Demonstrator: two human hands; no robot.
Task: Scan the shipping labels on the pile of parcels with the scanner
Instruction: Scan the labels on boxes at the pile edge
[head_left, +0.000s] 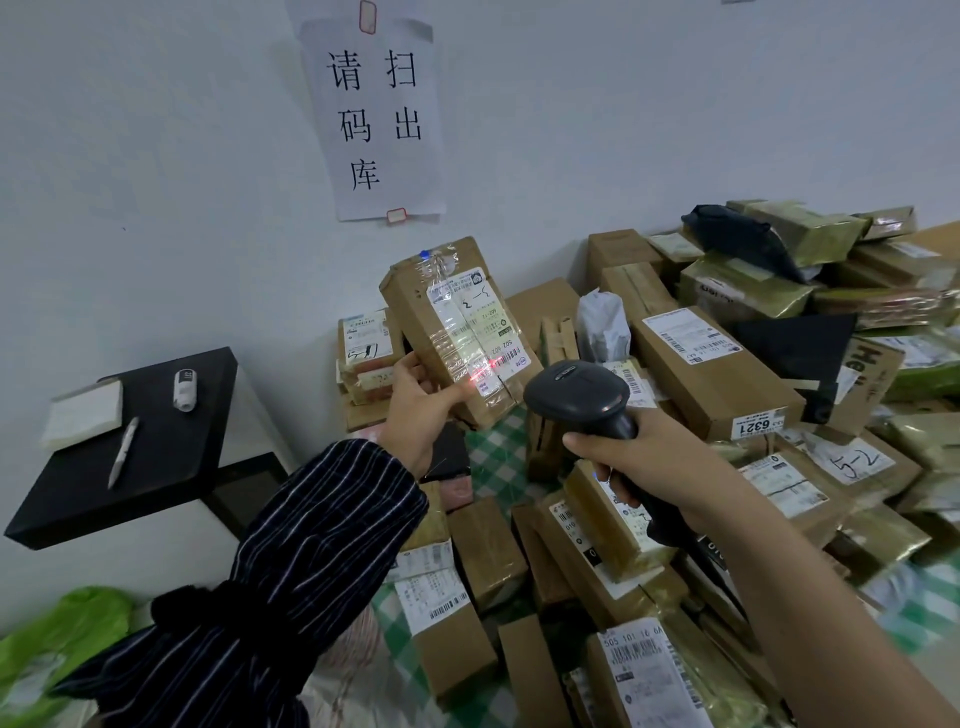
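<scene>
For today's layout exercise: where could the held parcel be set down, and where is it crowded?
Bare: black table right of the pen; small checked cloth patch between left hand and scanner. Crowded: the parcel pile, right.

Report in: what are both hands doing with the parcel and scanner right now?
Left-hand grip holds taped parcel raised. Right-hand grip holds scanner, aimed at it. Red scan light at shipping label's lower end. Nothing between scanner and label.

Side table (156, 467), left: 1 pad (78, 413), 1 pen (123, 452), 1 small tube (184, 389) on top.
Parcel pile (727, 405), right, against wall (156, 182).
Held parcel (452, 332), in left hand (415, 410), above pile's left edge.
Scanner (576, 395), in right hand (639, 457), just right of held parcel.
Paper notice (379, 119), on wall behind, above held parcel.
</scene>
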